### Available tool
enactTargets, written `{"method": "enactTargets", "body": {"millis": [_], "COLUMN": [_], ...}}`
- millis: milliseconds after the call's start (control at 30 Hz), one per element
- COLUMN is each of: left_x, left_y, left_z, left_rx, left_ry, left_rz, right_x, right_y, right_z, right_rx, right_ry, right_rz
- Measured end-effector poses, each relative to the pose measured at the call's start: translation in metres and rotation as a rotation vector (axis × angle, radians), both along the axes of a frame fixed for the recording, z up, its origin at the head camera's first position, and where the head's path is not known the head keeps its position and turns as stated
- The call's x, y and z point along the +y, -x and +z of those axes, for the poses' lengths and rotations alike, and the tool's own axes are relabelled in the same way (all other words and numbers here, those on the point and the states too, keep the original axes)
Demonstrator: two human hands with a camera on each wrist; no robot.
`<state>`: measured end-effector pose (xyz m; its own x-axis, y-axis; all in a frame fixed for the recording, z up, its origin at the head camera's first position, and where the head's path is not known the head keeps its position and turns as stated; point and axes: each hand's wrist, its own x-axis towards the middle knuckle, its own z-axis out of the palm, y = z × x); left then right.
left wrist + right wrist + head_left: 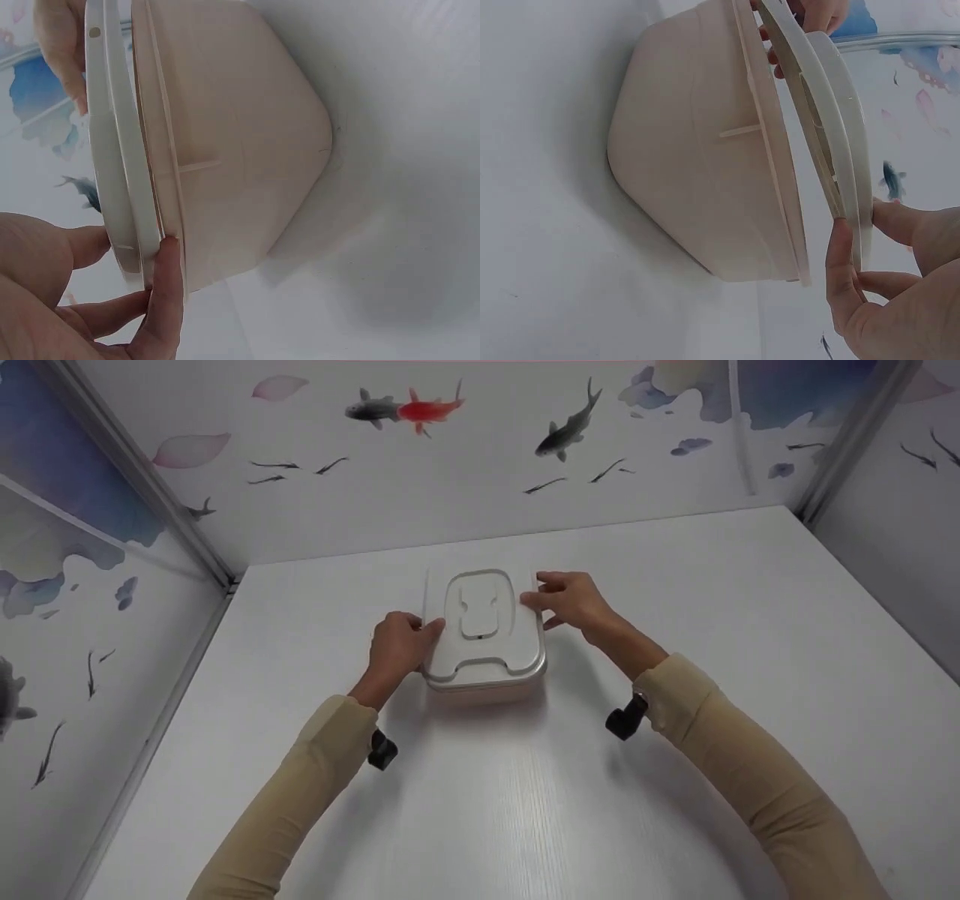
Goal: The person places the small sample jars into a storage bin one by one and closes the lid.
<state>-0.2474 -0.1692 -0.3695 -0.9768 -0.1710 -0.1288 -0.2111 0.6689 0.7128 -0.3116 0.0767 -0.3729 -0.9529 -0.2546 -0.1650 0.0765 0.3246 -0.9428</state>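
A white lid (495,651) with a recessed panel sits over a pale pink plastic box (487,694) on the table. My left hand (397,645) grips the lid's left edge, thumb on top and fingers beneath; one fingertip touches the box rim in the left wrist view. On the opposite side, my right hand (574,598) pinches the lid's right edge between thumb and fingers. From the right wrist, a gap shows between the lid (855,127) and the rim of the box (690,135). What the box holds is hidden.
The white table (480,817) meets a back wall (480,487) printed with fish and petals. Similar printed panels (67,622) stand at the sides. Small black wrist cameras (627,718) hang below both sleeves.
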Motion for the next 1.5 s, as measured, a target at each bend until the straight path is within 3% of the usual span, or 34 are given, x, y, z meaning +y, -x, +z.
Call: {"method": "enactTargets", "body": {"millis": [200, 500, 1167, 1500], "left_x": [0.002, 0.003, -0.001, 0.003], "left_y": [0.004, 0.004, 0.004, -0.001], "left_z": [-0.003, -0.005, -0.016, -0.021], "left_rx": [-0.024, -0.058, -0.007, -0.034], "left_ry": [0.053, 0.063, -0.055, -0.069], "left_rz": [0.017, 0.042, 0.063, 0.094], "right_x": [-0.003, -0.004, -0.004, -0.002], "right_y": [0.002, 0.003, 0.006, 0.007], "right_z": [-0.004, -0.009, -0.014, -0.021], "right_rx": [-0.018, -0.063, -0.051, -0.054], "right_ry": [-0.027, -0.065, -0.046, -0.037], "right_rz": [0.013, 0.013, 0.035, 0.044]}}
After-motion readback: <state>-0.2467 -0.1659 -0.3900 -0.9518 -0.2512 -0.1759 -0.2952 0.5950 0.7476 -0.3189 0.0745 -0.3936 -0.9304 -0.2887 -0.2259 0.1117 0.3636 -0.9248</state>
